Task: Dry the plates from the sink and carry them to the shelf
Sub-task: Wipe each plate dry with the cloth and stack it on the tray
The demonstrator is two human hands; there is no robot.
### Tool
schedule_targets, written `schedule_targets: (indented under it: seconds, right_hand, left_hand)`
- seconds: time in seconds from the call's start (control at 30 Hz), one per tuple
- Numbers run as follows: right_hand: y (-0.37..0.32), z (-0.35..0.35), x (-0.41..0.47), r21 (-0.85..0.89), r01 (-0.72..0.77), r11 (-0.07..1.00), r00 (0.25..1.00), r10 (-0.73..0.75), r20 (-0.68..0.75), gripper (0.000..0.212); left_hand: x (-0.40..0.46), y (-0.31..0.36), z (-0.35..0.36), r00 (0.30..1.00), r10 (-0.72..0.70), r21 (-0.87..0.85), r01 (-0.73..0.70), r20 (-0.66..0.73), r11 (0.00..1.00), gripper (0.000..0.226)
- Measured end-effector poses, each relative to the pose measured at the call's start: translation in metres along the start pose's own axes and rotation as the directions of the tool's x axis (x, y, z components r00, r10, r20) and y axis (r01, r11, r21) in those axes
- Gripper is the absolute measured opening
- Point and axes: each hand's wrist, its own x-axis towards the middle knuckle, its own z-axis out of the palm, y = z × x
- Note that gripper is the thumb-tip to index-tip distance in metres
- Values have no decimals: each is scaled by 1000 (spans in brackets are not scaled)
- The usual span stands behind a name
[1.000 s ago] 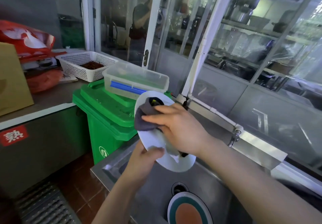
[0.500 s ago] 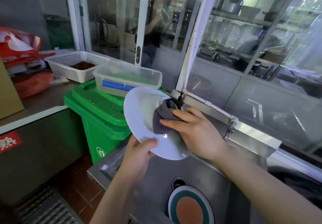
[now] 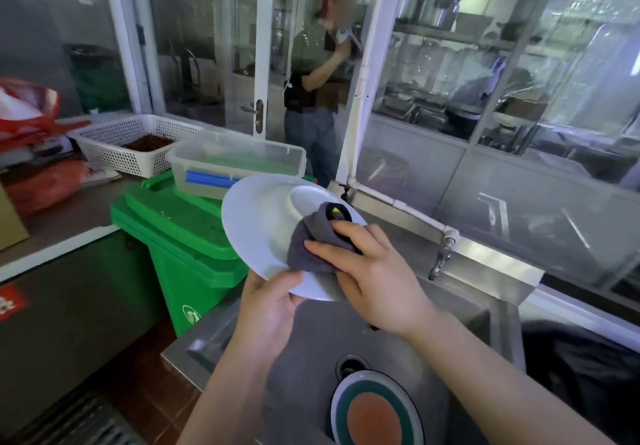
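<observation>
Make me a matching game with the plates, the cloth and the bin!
Things:
1. white plate
2. cloth
3. orange plate
4. bin

Places:
A. in the sink
B. gripped by the left hand
C. on the floor, left of the sink
D. under the right hand

Pairs: 1-B, 2-D, 3-A, 4-C

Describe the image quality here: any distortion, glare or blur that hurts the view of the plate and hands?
Head view: wide-angle bending curves the window frames; reflections and glare fill the glass; the white plate, cloth, left hand and right hand are evenly lit and fairly sharp; the frame edges look soft.
</observation>
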Motion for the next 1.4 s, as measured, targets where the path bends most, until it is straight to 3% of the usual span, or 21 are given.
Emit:
schedule_targets:
  seconds: [0.1, 0.17, 0.2, 0.23, 0.27, 0.3, 0.33, 0.37, 0.4, 0.47, 0.53, 0.73, 0.87, 0.97, 1.07, 1.17, 1.27, 1.33, 1.4]
  right_hand:
    - [28, -2, -17, -9, -40, 999, 999, 40, 22, 47]
    - [47, 0, -27, 68, -248, 966, 967, 251, -45, 43]
    - [54, 2, -31, 210, -419, 883, 892, 444, -87, 38]
    - [57, 3, -32, 431, -573, 697, 743, 664, -84, 32]
    - [60, 4, -33, 655, -622, 430, 553, 833, -22, 29]
    - [61, 4, -33, 806, -573, 147, 375, 922, 98, 26]
    - [60, 3, -33, 871, -482, -94, 255, 936, 242, 22]
    - [62, 2, -32, 868, -410, -281, 186, 906, 381, 17]
    - [60, 0, -29, 821, -379, -426, 175, 838, 516, 14]
    - [51, -4, -23, 732, -397, -554, 296, 678, 673, 41]
    - [44, -7, -20, 709, -460, -535, 389, 596, 702, 56]
    - [41, -20, -13, 794, -442, -417, 449, 664, 598, 59]
    - [50, -36, -11, 871, -363, -332, 526, 699, 485, 25]
    - [60, -49, -13, 886, -371, -279, 540, 711, 451, 22]
    - [69, -58, -14, 896, -374, -238, 564, 709, 424, 47]
    - [75, -65, -12, 909, -363, -203, 498, 783, 373, 58]
    - [87, -71, -15, 942, -267, -204, 332, 898, 289, 28]
    - [93, -75, -16, 959, -284, 4, 277, 958, 78, 8]
    - [94, -78, -14, 865, -380, 329, 369, 911, -184, 18]
  left_hand:
    - [0, 5, -6, 1000, 4, -68, -4, -2, 998, 63]
    - [0, 8, -9, 1000, 26, -82, -25, 6, 996, 60]
    - [0, 10, -9, 999, 33, -91, -32, 14, 995, 59]
    - [-1, 11, -9, 999, 37, -104, -34, 24, 994, 58]
    - [-1, 12, -9, 999, 38, -122, -34, 34, 992, 56]
    - [0, 12, -9, 998, 38, -141, -32, 40, 990, 55]
    - [0, 11, -9, 998, 37, -152, -29, 46, 988, 54]
    - [0, 11, -10, 998, 36, -156, -27, 56, 987, 53]
    - [0, 10, -11, 997, 34, -153, -23, 73, 988, 53]
    - [-1, 8, -11, 993, 15, -134, 0, 116, 991, 52]
    - [-2, 5, -12, 987, -17, -118, 36, 158, 992, 50]
    - [4, 3, -13, 950, -94, -96, 128, 297, 987, 55]
    - [20, 6, -11, 902, -177, -132, 246, 393, 960, 75]
    - [38, 17, -7, 929, -193, -221, 270, 316, 937, 64]
    - [51, 26, 0, 965, -157, -93, 179, 209, 979, 41]
    - [54, 27, 10, 974, -159, -19, 164, 160, 986, 38]
    - [51, 27, 18, 981, -111, 17, 110, 157, 994, 41]
    - [48, 27, 21, 985, -64, 33, 59, 161, 998, 35]
    - [45, 27, 26, 985, -21, 45, 14, 170, 999, 32]
